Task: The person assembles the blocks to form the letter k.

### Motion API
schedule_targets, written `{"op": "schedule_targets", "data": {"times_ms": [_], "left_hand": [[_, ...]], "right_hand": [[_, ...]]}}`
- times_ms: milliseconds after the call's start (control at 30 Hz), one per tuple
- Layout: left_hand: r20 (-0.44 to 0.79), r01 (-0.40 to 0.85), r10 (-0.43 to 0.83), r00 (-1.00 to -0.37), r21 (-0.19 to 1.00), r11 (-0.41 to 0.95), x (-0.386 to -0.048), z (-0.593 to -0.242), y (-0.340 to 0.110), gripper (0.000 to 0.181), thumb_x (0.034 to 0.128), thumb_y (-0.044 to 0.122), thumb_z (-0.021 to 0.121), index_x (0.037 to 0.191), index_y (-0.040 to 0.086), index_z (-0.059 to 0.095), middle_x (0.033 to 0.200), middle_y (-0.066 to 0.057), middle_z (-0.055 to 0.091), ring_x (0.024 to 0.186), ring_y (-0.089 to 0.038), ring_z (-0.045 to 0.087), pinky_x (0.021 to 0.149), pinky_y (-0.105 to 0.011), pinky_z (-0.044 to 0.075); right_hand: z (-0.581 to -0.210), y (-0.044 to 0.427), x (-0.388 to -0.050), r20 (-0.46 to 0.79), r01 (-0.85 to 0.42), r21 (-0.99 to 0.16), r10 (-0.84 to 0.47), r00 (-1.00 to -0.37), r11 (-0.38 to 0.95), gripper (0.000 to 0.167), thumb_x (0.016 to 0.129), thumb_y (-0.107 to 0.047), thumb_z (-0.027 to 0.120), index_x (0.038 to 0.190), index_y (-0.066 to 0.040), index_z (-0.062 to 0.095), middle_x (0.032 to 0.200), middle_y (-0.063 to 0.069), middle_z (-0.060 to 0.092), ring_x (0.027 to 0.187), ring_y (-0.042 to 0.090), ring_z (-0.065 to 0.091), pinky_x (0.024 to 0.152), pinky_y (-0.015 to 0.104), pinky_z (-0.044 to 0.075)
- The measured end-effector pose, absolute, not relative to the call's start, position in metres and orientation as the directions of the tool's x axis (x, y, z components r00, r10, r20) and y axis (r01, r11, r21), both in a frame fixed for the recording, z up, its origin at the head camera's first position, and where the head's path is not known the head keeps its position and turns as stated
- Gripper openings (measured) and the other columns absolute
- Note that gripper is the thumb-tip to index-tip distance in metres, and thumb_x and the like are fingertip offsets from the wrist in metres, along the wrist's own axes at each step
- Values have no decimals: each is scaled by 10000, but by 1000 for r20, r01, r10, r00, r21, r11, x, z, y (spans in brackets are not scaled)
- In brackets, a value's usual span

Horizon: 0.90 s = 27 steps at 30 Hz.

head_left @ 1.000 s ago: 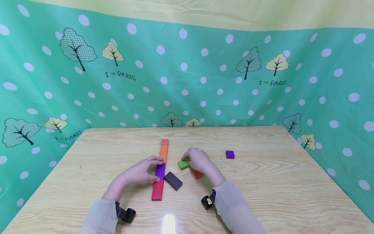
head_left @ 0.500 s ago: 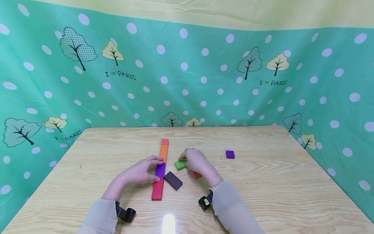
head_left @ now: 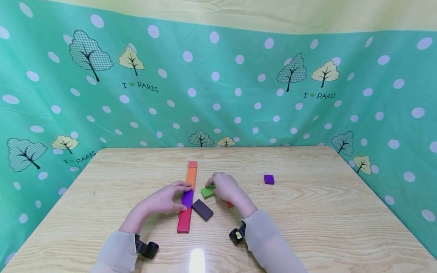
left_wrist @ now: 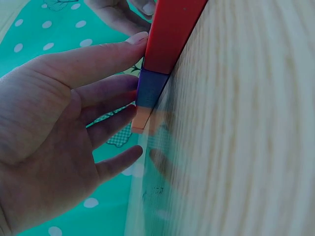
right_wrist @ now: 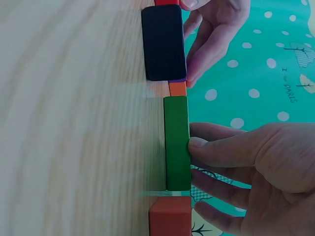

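Observation:
In the head view my left hand spans the purple block, thumb near its seam with the red bar and fingers by the orange block. The left wrist view shows the left hand's fingers nearly straight, tips at the row's edge. My right hand touches the green block lying flat. From the right wrist, the right hand's thumb tip rests on the green block's upper edge. Beneath that hand, a red block is partly hidden.
A dark block lies slanted beside the row's right side. The small red-orange block tops the row's far end. Farther right sits a small purple block. Behind the wooden table hangs a dotted green cloth.
My right hand has moved left, and the green block has slid left with it, closer to the row. The left hand has stayed in place on the row.

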State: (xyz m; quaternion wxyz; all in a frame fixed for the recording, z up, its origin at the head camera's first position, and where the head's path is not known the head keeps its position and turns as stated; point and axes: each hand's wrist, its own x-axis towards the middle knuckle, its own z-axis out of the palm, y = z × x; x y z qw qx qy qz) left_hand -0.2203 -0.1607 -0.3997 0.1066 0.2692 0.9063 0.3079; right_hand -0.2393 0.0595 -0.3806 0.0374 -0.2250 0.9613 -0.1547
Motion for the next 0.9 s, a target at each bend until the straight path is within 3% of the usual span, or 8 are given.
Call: {"op": "schedule_targets", "data": {"times_ms": [900], "left_hand": [[-47,407,548,-835,617,673,-221,-399,-160,609,749,211,729,1281,20,502,1364,-80,422,1238,-300,417,1008,-463,370]], "right_hand": [[-381,45,-240,-23,-419,-311,-448,-894,853,254,810,-83,656,1028,-204,703,1054,-8,614,1010,185,555,856,296,465]]}}
